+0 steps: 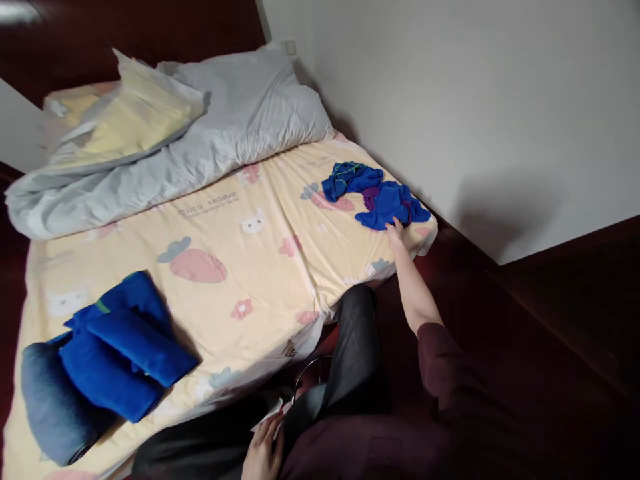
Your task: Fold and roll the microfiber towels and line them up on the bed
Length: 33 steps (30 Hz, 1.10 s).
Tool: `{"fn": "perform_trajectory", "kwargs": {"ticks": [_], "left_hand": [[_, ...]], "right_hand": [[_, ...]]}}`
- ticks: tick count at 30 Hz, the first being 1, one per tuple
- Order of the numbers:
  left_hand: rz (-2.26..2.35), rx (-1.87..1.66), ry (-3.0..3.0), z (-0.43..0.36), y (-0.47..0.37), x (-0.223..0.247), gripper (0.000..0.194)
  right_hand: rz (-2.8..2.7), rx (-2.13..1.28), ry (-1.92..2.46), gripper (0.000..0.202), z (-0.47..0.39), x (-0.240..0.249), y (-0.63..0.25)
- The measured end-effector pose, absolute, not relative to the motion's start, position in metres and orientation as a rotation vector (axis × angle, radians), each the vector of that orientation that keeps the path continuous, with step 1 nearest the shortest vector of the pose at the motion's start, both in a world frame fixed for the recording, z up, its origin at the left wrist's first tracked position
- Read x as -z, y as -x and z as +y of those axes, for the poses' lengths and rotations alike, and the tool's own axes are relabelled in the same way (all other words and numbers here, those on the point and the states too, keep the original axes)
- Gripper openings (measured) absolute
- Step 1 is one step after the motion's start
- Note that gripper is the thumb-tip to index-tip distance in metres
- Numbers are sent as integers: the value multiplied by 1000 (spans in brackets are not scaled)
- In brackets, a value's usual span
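My right hand (395,231) reaches out to a crumpled blue cloth (391,203) near the bed's right corner, its fingers closed at the cloth's front edge. Some purple fabric shows under that cloth, and another crumpled blue cloth (350,179) with green trim lies just behind it. Low in the view, my left hand (264,445) rests by my leg, fingers together, beside something small and white that I cannot make out. Folded blue cloths (130,340) and a rolled grey-blue cloth (57,403) lie at the bed's left front.
The bed (260,267) has a yellow sheet with rabbit and strawberry prints. A grey quilt (240,113) and a yellow pillow (145,110) are heaped by the dark headboard (150,30). A white wall (450,100) stands along the right side.
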State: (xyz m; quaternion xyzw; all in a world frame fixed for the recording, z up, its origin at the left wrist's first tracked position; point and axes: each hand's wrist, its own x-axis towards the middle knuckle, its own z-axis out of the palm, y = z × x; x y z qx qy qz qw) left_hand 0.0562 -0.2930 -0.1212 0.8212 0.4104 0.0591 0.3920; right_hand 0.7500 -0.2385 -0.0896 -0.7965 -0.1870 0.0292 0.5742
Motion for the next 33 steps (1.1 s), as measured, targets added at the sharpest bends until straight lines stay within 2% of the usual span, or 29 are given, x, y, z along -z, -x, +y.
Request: {"fn": "perform_trajectory", "kwargs": {"ticks": [4,7,9,13,18,23,26,29,33], "left_hand": [[1051,-185,-1965,-300,-62,119,33],[1134,-223,-1749,-299,-76,113,43],[1190,-308,-1515,-293,-92,106,53],[1145,-637,-906,-273,-132,99,74],[1257,-815,-690,-250,-150,109,70],[1404,-847,-836,-253,-126,121,62],[1338,-837,-979,-257,-114,118,61],[1296,-839,-1198,-260,-107,108,58],[1214,-712,-1350,-261,-93,85,57]], "right_hand": [[-558,-191,1796,46,-222,84,-703],[-967,-220,1705,28,-214,88,-616],[-1215,-295,1638,22,-215,94,-539],[-1413,-479,1506,26,-236,113,-377],[-1483,-740,1553,33,-285,135,-246],[-1569,-874,1387,34,-312,133,-241],[-1421,-681,1501,30,-312,124,-277],[-1371,-428,1768,35,-300,117,-319],[-1481,-355,1925,25,-277,112,-361]]}}
